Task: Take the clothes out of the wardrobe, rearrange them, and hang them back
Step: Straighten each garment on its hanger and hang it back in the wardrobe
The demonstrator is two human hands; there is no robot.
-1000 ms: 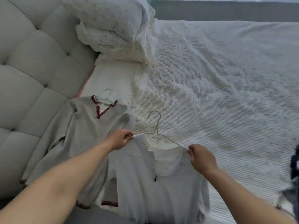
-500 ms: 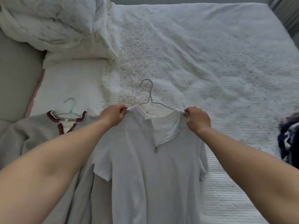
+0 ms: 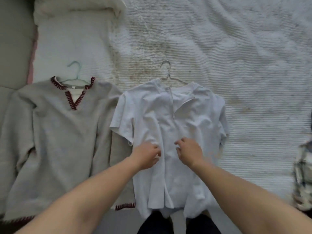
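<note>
A white short-sleeved zip-neck top (image 3: 170,125) lies flat on the bed, still on a thin wire hanger (image 3: 167,71) whose hook points away from me. My left hand (image 3: 146,156) and my right hand (image 3: 189,152) rest side by side on the top's middle, fingers loosely curled against the fabric; a real grip cannot be made out. To its left lies a grey sweater with dark red stitched trim (image 3: 59,132), on a pale green hanger (image 3: 75,71).
The white textured bedspread (image 3: 236,65) stretches to the right and far side. A pillow's edge (image 3: 76,7) shows at the top left, a padded grey headboard (image 3: 13,48) at the far left. A plaid garment (image 3: 303,174) lies at the right edge.
The white top, held up by its shoulders before, now lies spread on the bed. Both hands let go of the shoulders and came down to its middle.
</note>
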